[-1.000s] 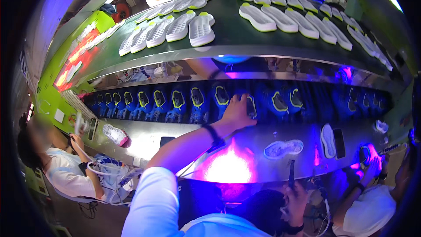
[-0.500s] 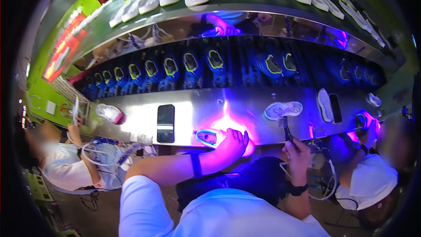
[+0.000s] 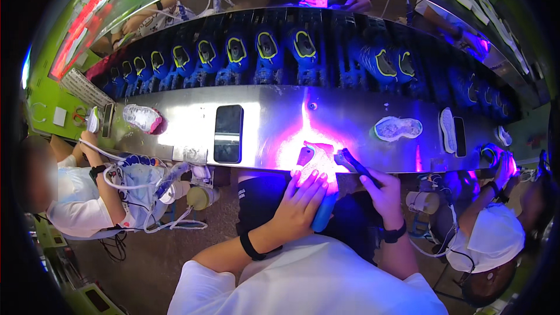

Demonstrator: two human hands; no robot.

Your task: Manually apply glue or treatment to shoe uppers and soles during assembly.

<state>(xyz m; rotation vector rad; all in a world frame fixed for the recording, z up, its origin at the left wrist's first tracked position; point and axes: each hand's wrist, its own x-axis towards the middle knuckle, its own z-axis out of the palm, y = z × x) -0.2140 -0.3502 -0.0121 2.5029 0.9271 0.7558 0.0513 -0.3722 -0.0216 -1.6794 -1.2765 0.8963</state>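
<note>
A shoe (image 3: 315, 169) glows pink and violet under the light at the bench's near edge, part of it reaching past the edge toward me. My left hand (image 3: 304, 199) holds it, fingers laid over its side; a blue part (image 3: 325, 213) shows beside the hand. In my right hand (image 3: 382, 196) is a dark-handled brush (image 3: 357, 164), its head close to the shoe's right side. Glare hides whether the bristles touch it. Beyond the brush, a whitish shoe sole (image 3: 398, 129) lies flat on the metal bench (image 3: 350, 105).
Blue shoes (image 3: 267, 46) with yellow-green collars line a dark conveyor behind the bench. A phone (image 3: 228, 134) lies left, a white-and-pink shoe part (image 3: 142, 118) farther left. At right are another sole (image 3: 447, 130) and phone (image 3: 460, 137). Co-workers (image 3: 84, 198) (image 3: 490, 227) sit on both sides.
The shoe has been turned, its blue part now pointing toward me, and my left hand has shifted nearer. My right hand has brought the brush from the sole leftward to the shoe. The view has shifted.
</note>
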